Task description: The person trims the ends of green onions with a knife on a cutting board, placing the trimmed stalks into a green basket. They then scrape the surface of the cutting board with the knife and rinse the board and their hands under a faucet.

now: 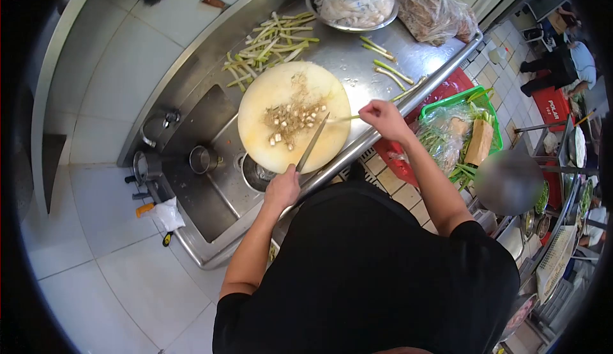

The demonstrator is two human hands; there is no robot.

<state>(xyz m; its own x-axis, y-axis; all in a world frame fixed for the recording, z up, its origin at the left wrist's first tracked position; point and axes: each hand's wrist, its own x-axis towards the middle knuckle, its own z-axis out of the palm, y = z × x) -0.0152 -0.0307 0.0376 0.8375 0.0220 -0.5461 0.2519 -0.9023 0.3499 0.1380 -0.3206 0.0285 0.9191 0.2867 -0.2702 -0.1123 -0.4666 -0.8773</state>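
My left hand (283,191) is wrapped round the handle of a knife (314,142), whose blade points up and away over the round cutting board (258,95). To the right, my right hand (382,117) pinches a thin green onion (353,117) that reaches over the board's right edge, close to the knife tip. Small white cut-off root ends (278,138) and brown stringy roots (295,112) lie on the board. Behind it is a loose pile of green onion stalks (271,44). A few more onions (391,73) rest on the steel counter at the right.
A sink (207,194) with a metal cup (203,160) is at the left. A bowl of plastic-wrapped food (351,2) and a bag (434,12) stand at the back. Right of the counter edge are a green basket (497,121) and, farther off, a person (562,66).
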